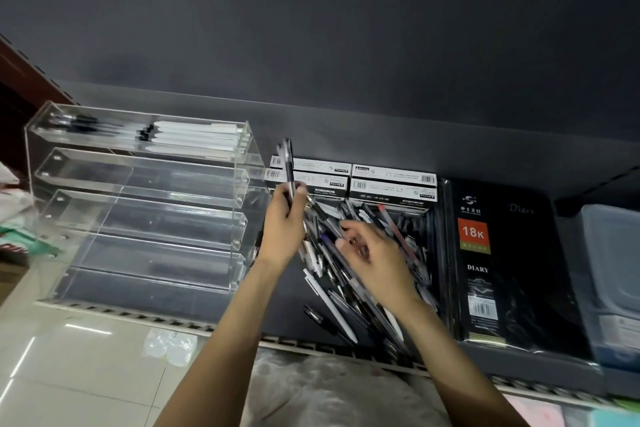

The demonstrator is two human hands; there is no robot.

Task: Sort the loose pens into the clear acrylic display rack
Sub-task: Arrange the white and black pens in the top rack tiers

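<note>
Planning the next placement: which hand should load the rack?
Left. The left hand already grips a few pens upright, right beside the acrylic rack. The right hand is over the loose pile, farther from it.

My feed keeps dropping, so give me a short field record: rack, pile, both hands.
rack: clear acrylic, tiered, left on the shelf
top tier: black pens and white pens
lower tiers: no pens seen
loose pens: heaped right of rack
left hand: holds a few pens upright
right hand: fingers curled, picking in the heap; grip unclear
</note>
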